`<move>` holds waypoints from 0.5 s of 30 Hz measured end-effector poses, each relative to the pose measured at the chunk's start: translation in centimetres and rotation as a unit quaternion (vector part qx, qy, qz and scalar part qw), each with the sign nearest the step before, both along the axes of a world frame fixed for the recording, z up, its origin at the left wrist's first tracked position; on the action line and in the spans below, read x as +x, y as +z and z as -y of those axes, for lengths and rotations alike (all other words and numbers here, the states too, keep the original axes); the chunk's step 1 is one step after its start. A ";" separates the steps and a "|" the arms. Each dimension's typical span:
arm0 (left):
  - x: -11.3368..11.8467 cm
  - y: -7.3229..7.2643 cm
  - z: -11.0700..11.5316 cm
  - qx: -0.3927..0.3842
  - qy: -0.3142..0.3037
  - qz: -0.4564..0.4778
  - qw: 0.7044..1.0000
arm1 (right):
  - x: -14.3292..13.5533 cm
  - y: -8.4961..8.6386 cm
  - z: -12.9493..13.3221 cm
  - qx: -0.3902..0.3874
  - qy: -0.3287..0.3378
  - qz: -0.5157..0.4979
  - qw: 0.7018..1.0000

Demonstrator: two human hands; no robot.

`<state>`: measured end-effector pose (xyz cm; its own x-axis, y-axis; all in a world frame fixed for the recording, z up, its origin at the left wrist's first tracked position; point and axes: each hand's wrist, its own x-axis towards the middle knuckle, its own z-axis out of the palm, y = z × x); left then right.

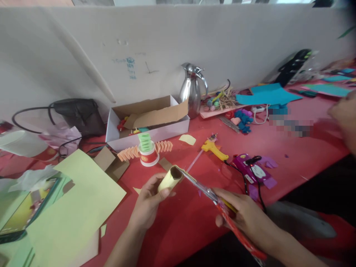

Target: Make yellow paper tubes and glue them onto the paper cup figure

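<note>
My left hand (151,198) is wrapped around a short tube (169,180) covered in pale yellow paper, its brown open end tilted up. My right hand (246,209) grips a pair of scissors (204,191) near the pivot, with the long red handle (241,237) running down past the fingers. The blade tips reach the tube's rim; whether they touch it I cannot tell. Something yellow (229,205) also shows beneath the right fingers. Behind the tube stands a small red-and-white paper cup (148,158) with folded orange and green paper strips.
A yellow glue gun (215,149) lies beyond the scissors, its cord near a purple power box (251,168). Further back are a white cardboard box (148,135) and a metal jug (191,91). Yellow-green paper sheets (75,207) cover the left side. Another person's arm (346,118) appears at right.
</note>
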<state>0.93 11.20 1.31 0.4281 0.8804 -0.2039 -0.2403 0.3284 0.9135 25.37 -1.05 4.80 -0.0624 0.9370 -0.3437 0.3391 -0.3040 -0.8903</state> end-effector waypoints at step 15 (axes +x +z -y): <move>-0.6 -0.8 -0.5 -0.035 -0.040 0.046 0.998 | 0.9 -0.4 0.1 0.021 -0.010 0.044 0.999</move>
